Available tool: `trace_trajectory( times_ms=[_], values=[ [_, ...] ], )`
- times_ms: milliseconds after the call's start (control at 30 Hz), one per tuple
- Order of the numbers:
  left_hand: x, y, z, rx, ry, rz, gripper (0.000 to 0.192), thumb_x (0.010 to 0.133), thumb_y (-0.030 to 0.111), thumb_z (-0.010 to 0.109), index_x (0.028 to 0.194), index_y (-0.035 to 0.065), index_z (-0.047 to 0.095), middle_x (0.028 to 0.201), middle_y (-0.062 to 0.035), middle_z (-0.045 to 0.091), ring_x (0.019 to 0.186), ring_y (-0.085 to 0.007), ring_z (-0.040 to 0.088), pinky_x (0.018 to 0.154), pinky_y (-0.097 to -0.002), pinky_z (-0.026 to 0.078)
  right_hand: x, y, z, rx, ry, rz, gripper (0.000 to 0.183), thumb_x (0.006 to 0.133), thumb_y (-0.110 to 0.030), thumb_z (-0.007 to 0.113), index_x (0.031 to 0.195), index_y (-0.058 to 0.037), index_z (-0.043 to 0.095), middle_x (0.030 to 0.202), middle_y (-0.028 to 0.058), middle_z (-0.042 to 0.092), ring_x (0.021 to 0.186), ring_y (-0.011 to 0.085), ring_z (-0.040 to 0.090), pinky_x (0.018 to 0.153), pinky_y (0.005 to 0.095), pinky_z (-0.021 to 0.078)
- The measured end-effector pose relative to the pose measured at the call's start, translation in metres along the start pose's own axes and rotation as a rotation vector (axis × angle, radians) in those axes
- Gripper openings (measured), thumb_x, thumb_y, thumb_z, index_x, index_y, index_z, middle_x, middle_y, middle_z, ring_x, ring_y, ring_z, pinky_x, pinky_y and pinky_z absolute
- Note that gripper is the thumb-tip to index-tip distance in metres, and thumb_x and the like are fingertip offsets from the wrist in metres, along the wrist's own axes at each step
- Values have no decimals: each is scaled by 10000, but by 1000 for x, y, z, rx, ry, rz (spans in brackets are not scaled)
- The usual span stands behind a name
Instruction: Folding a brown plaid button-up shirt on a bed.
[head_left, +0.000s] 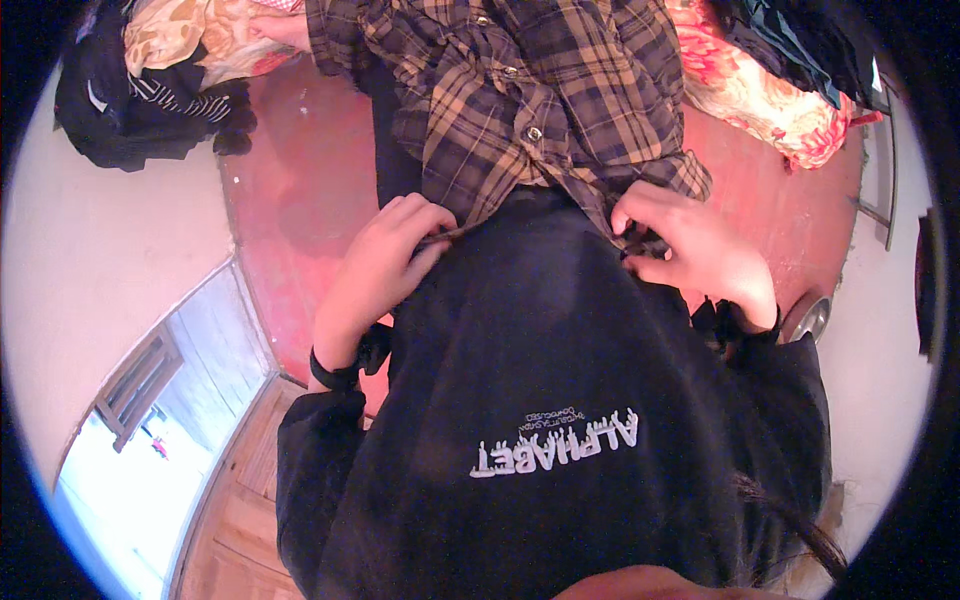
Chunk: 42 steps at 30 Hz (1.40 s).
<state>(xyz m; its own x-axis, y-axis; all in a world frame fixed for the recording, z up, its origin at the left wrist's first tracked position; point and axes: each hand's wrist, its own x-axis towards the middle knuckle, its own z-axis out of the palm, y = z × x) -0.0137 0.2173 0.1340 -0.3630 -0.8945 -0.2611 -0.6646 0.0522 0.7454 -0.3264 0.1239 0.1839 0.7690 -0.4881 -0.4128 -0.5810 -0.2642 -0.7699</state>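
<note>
A brown and dark plaid button-up shirt stretches away from my body, its lower edge towards me. Between the thumb and fingers of my left hand is the left part of that edge. My right hand pinches the right part, its fingers curled around the cloth. Several shirt buttons run down the middle. Both hands are in front of the black top that I wear, which bears white lettering. Dark cloth shows beside the plaid shirt on the left.
Dark clothes and patterned fabric are piled at the upper left. Flowered fabric lies at the upper right under dark garments. A round metal dish is on the red floor. A wooden door stands at the doorway, lower left.
</note>
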Motion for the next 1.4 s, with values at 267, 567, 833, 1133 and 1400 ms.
trace_trajectory(
  times_ms=[267,567,833,1133,1400],
  values=[
    [-2,39,-14,-67,515,21,175,737,-37,673,889,27,614,859,-89,570,760,-205,581,650,-289,473,-6,-28,-2,564,70,126,118,848,10,544,961,-21,550,746,-7,498,695,33,458,603,197,375],
    [4,35,-8,-256,-90,243,260,806,81,646,1059,39,607,881,-87,606,846,-246,603,767,-307,478,16,-7,-21,318,-201,-165,257,913,-206,547,979,37,595,890,109,627,843,176,607,758,300,468],
    [99,-57,-99,-204,391,-18,241,877,110,590,1104,27,585,1004,-50,619,948,-134,573,841,-286,462,92,1,-83,-38,661,-106,184,873,-141,583,991,0,585,844,95,615,804,183,606,746,307,473],
    [256,-134,-153,289,708,63,493,800,288,643,1206,56,486,1095,-233,529,1072,-376,495,939,-432,396,225,40,-126,-779,798,-80,481,753,-307,687,1158,-103,526,1132,168,542,1088,374,501,890,491,420],
    [308,-136,-172,398,609,-58,553,787,348,655,1237,84,472,1250,-220,469,1175,-391,422,996,-457,356,241,58,-155,-253,872,0,117,733,-72,639,803,7,589,801,233,594,826,399,582,745,445,472]
  ],
)
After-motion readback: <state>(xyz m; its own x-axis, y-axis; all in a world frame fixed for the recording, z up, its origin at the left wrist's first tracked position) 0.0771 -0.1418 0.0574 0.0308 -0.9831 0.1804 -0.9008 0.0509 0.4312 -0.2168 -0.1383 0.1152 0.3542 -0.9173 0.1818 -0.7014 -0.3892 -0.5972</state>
